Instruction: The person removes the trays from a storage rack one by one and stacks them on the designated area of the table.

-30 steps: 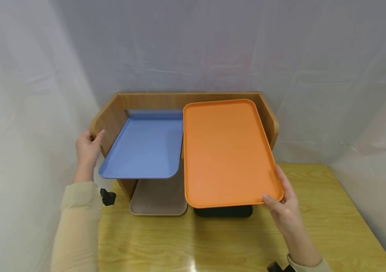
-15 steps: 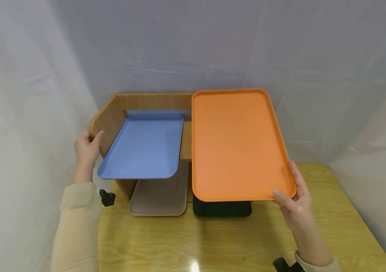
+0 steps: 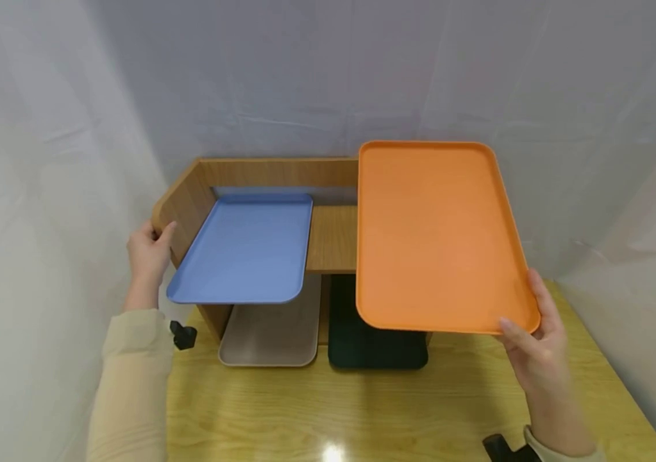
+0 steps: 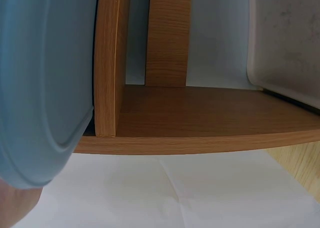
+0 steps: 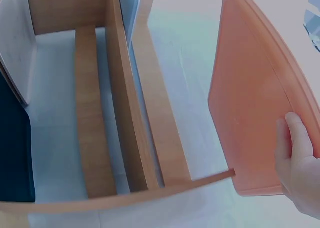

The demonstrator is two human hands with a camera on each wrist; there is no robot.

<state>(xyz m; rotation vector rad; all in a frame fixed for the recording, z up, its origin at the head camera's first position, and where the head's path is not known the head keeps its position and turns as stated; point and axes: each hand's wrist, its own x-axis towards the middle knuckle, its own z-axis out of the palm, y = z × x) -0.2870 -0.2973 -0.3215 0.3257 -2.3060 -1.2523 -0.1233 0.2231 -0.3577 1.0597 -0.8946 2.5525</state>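
Your right hand [image 3: 535, 359] pinches the near right corner of the orange tray [image 3: 437, 237], held in the air clear of the wooden rack [image 3: 258, 172]. It looks stiff, light and smooth, so grip the rim. Your left hand [image 3: 147, 253] grips the rack's left side.

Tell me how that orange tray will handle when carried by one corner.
Probably stiff: the orange tray stays flat while the right hand holds only its near corner. Likely light, since one hand carries it. Its smooth surface may be slippery, and a corner hold could let it tilt.
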